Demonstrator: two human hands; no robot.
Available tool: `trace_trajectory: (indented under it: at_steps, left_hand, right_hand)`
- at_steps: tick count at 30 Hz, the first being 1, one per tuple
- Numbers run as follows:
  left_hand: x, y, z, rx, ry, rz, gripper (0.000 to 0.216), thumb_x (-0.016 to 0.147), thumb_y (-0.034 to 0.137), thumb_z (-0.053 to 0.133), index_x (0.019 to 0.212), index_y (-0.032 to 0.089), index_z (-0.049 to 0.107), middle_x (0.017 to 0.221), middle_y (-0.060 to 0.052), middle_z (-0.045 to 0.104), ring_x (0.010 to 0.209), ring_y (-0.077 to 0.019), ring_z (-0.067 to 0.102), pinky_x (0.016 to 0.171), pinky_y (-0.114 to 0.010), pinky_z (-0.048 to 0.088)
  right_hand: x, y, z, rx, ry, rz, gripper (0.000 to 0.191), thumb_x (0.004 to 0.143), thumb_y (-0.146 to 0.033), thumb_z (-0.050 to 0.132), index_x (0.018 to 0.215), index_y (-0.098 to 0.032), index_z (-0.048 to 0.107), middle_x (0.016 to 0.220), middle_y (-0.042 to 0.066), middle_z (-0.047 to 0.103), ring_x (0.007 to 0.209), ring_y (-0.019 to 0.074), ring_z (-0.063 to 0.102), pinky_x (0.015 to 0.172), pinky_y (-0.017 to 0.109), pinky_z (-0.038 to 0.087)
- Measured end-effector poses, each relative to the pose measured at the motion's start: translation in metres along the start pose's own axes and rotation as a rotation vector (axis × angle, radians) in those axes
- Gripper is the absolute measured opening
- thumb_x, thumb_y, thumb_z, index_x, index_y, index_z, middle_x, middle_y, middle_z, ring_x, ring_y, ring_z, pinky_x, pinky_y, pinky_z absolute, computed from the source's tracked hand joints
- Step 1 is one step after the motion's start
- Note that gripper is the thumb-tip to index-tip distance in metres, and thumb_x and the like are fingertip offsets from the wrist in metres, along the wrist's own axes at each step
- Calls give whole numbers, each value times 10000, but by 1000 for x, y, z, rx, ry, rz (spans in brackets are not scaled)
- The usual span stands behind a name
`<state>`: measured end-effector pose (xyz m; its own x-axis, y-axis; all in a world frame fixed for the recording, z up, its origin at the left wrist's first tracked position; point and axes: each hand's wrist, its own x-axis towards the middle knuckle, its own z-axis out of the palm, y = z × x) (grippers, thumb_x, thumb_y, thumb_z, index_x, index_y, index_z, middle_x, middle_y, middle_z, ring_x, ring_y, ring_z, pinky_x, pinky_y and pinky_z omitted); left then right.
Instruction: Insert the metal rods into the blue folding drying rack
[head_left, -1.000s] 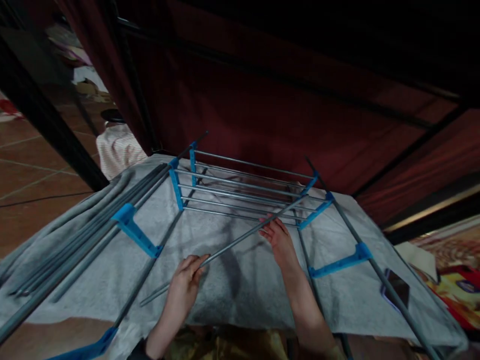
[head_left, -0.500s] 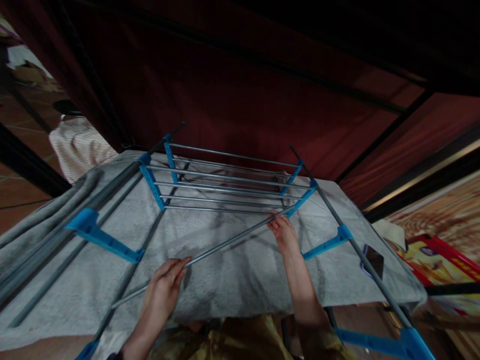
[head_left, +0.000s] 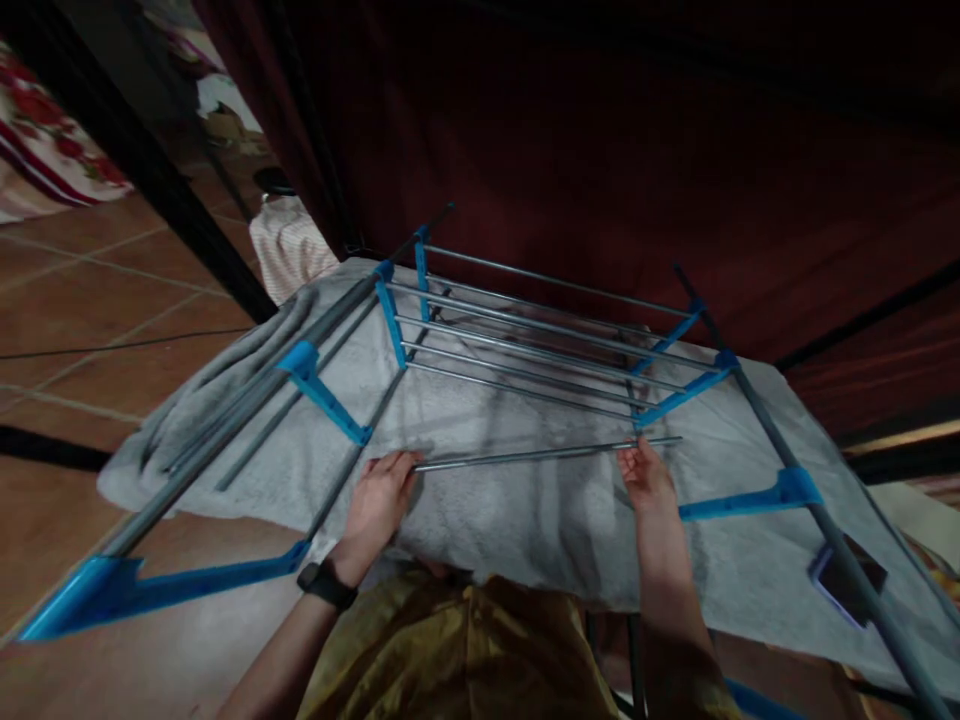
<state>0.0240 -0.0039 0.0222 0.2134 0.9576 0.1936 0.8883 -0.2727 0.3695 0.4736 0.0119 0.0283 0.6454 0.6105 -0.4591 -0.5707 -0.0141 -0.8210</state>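
Note:
A loose thin grey metal rod (head_left: 525,456) lies nearly level above a grey towel (head_left: 525,530). My left hand (head_left: 379,500) is closed on its left end. My right hand (head_left: 645,475) pinches it near its right end. Just beyond the rod stands a drying rack section (head_left: 540,345) with several parallel grey rods set between blue plastic brackets (head_left: 679,395). Two long grey side poles (head_left: 817,510) run toward me, each with blue arms (head_left: 326,395). A black watch sits on my left wrist.
Spare grey rods (head_left: 247,420) lie along the towel's left edge. A phone (head_left: 844,580) rests on the towel at the right. A dark red curtain (head_left: 600,150) hangs behind. Brown floor tiles (head_left: 90,300) and a striped cloth object (head_left: 289,250) are at the left.
The rod has swung from a diagonal slant to nearly level. My left hand moved up toward the rack; my right hand moved right. The camera view shifted.

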Motion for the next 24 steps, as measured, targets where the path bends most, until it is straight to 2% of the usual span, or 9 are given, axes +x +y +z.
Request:
trace_trajectory:
  at_steps: [4, 8, 10, 12, 15, 19, 24]
  left_hand:
    - [-6, -5, -12, -52, -2, -102, 242, 913, 175, 519, 1041, 225, 718, 1057, -100, 765, 1014, -294, 702, 941, -432, 485]
    - [-10, -12, -16, -191, 97, -215, 165, 864, 192, 594, 953, 230, 728, 1037, -98, 766, 1009, -292, 691, 943, -429, 487]
    - [-10, -14, -13, -355, 164, -288, 112, 833, 224, 643, 905, 232, 728, 979, -82, 766, 940, -268, 688, 894, -397, 507]
    - [-9, -16, -8, -610, 210, -393, 94, 789, 278, 713, 865, 223, 720, 862, -55, 750, 787, -225, 670, 779, -349, 523]
    - [-10, -14, -5, -1037, 236, -565, 279, 693, 341, 847, 890, 195, 715, 726, -15, 709, 650, -169, 633, 670, -290, 505]
    - [-12, -8, -13, -1418, 278, -689, 449, 607, 277, 942, 991, 167, 736, 795, -30, 751, 755, -161, 696, 752, -269, 534]
    - [-15, -3, -19, -1643, 325, -820, 316, 707, 212, 913, 973, 132, 762, 914, -71, 781, 788, -135, 720, 792, -247, 560]
  right_hand:
    - [6, -2, -5, -11, 32, 29, 230, 878, -199, 692, 687, -213, 564, 591, -69, 540, 519, 68, 523, 627, 192, 536]
    - [7, -3, -5, -14, 63, 52, 279, 935, -174, 633, 668, -198, 557, 588, -51, 523, 543, 70, 542, 648, 202, 540]
    - [8, -2, -4, -20, 65, 57, 283, 945, -175, 625, 671, -195, 556, 588, -49, 518, 549, 70, 543, 652, 201, 545]
    - [8, 0, -4, -22, 70, 57, 283, 942, -183, 635, 671, -192, 555, 588, -48, 513, 549, 72, 539, 645, 204, 548]
    - [8, 3, -3, -28, 75, 57, 275, 931, -178, 647, 670, -187, 562, 601, -44, 519, 560, 77, 549, 637, 211, 551]
    - [7, 7, -4, -33, 67, 62, 256, 920, -139, 628, 673, -182, 574, 627, -45, 535, 554, 73, 553, 621, 212, 552]
    - [6, 12, -2, -46, 62, 69, 244, 911, -111, 595, 677, -178, 595, 711, -15, 591, 618, 80, 609, 633, 229, 570]
